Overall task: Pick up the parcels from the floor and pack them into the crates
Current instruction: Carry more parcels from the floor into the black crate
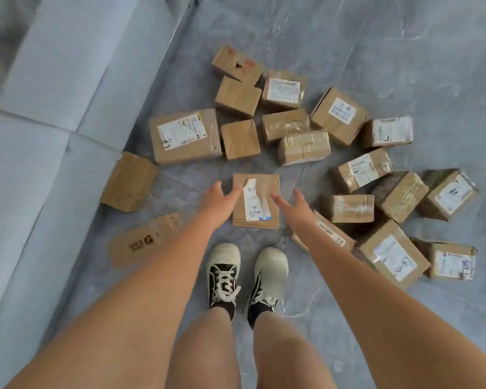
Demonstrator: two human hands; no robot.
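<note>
A flat brown parcel [260, 189] with a torn white label lies on the grey floor just beyond my shoes. My left hand [218, 200] reaches down to its left edge, fingers spread and touching the cardboard near the top left corner. My right hand [295, 204] hangs over its right edge with fingers extended and apart. Neither hand grips the parcel. Several more cardboard parcels lie scattered around, among them a large labelled box [184, 136] at the upper left. No crate is in view.
A grey sofa [40, 136] runs along the left side. A flattened carton [143, 240] and a brown parcel [128, 182] lie beside it. More parcels crowd the right, such as one marked in pen [393, 254]. My shoes [225, 273] stand on marble-patterned floor tiles [404, 37].
</note>
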